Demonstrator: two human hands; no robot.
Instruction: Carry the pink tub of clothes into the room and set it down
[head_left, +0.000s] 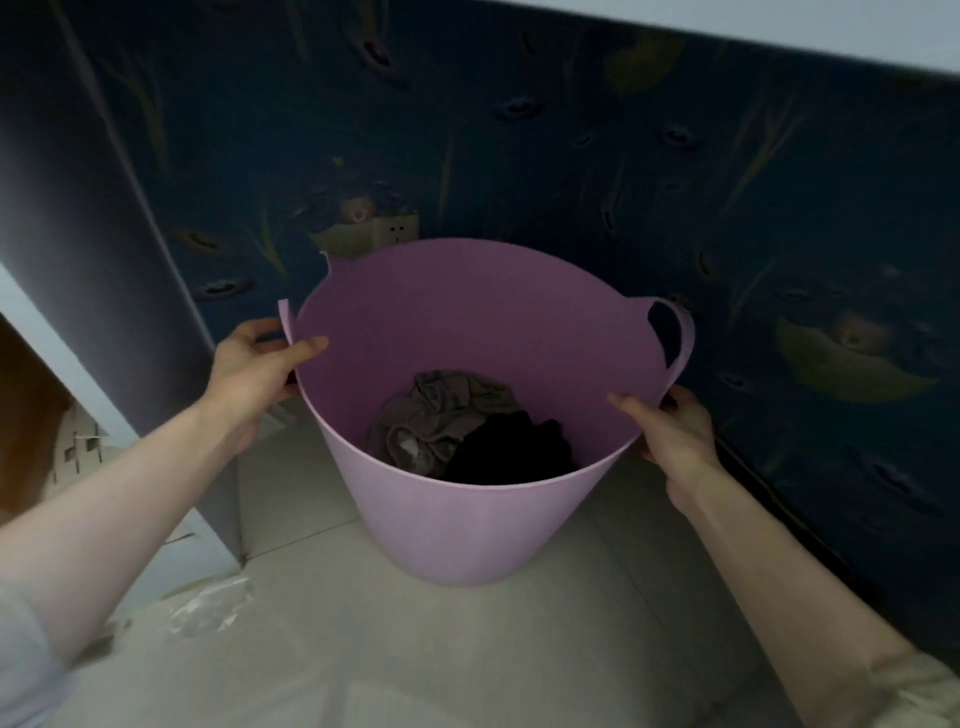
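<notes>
Left hand (254, 371) and right hand (675, 431) each grip the tub (467, 525) rim — clothes (467, 431) inside, floor (597, 649) perhaps touching its base.

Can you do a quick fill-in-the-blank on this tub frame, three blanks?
1. Both hands, left and right, grip the pink tub at its ____.
2. Beside the grey garment in the tub lies a ____ one.
3. The wall socket sits on the ____ wallpaper.

Missing: rim; black; blue
</notes>
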